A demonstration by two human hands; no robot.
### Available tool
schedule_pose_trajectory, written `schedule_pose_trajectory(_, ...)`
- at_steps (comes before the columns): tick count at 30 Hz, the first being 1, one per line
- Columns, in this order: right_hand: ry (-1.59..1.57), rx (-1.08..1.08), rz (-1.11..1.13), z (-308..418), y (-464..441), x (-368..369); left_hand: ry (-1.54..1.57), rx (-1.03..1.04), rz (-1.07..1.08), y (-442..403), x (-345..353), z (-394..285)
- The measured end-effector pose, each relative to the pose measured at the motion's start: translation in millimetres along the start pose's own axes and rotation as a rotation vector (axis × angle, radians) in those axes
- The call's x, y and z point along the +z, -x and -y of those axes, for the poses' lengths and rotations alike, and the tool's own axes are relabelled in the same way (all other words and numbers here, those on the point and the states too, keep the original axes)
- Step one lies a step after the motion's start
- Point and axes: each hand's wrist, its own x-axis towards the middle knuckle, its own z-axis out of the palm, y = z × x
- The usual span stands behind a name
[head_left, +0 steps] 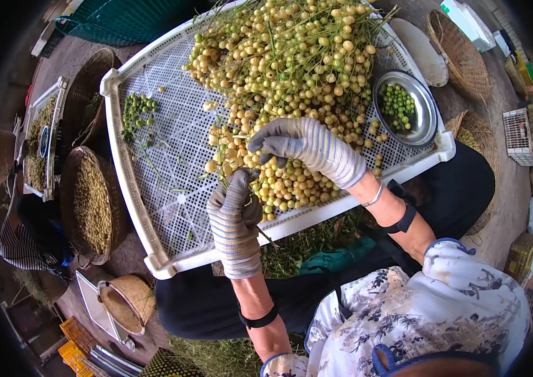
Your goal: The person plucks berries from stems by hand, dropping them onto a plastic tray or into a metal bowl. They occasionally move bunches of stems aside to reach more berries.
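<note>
A large heap of small round yellow-green fruits on thin stems covers much of the white perforated tray. My left hand, in a striped knit glove with grey fingers, is closed at the tray's near side. Its thumb and fingers pinch the stems of a small fruit bunch. My right hand, gloved alike, hovers over the heap beside that bunch with fingers curled together. What its fingertips hold, if anything, cannot be made out. Loose fruits lie beneath both hands.
A metal bowl of green fruits sits at the tray's right, and a small green cluster lies at its left. Baskets stand around, one full of yellow fruits. A person in striped clothing is at far left. Cut stems lie below.
</note>
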Motion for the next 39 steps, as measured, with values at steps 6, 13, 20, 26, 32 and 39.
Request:
schedule_pose_trajectory(6,-0.014,-0.080,0.156,-6.5,-17.2,7.6,-0.251,-0.095,0.076,3.0,9.6,-2.6)
schedule_pose_trajectory(13,0.482,-0.118,0.104,1.7,-16.4,3.8,-0.755,0.485,-0.148,-6.7,-0.8,13.2)
schedule_pose_trajectory(20,0.022,0.058,0.147,12.0,-10.8,-1.7,-0.415,0.135,-0.071,5.3,9.5,0.4)
schedule_pose_trajectory(26,-0.168,0.022,0.180,4.2,-11.7,-22.6,-0.202,0.063,-0.086,4.7,4.1,-3.9)
schedule_pose_trajectory(32,0.089,0.099,0.104,11.9,-10.4,-11.8,-0.173,0.191,-0.132,2.0,4.2,1.5)
schedule_pose_trajectory(39,0.192,-0.050,0.050,-22.3,-13.3,13.5,-0.285,0.210,-0.227,5.0,15.5,9.7)
